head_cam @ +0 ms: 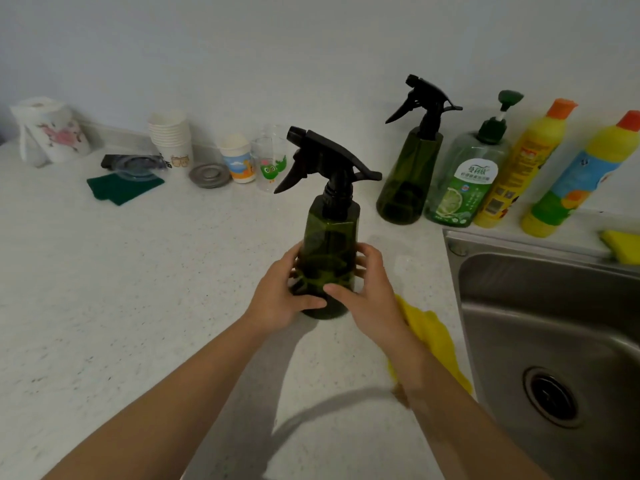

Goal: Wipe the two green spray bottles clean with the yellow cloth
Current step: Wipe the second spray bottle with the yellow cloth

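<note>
Left hand (282, 292): curled round lower left side of near green spray bottle (329, 258), thumb across front near base. Right hand (363, 289): curled round lower right side of same bottle, thumb laid across front, fingertips showing behind body. Both hands clamped on bottle, low on its body; nothing else held.

Bottle upright on table (173, 271), long axis vertical, black trigger head uppermost, nozzle pointed left. Base seemingly on the table; contact not clearly resolved.

Yellow cloth (433, 337): flat on table just right of and below right wrist, partly hidden by right forearm, between bottle and sink (540, 306). Held by neither hand. Right hand clearly the nearer one; cloth lay behind and to the right of it, towards the body.

Judgement: wiping called for right hand released and drawn back-right to cloth, left hand alone steadying bottle.

Second green spray bottle (405, 181): upright at back of table by wall, well apart from both hands, just beside row of detergent bottles (464, 185).
</note>
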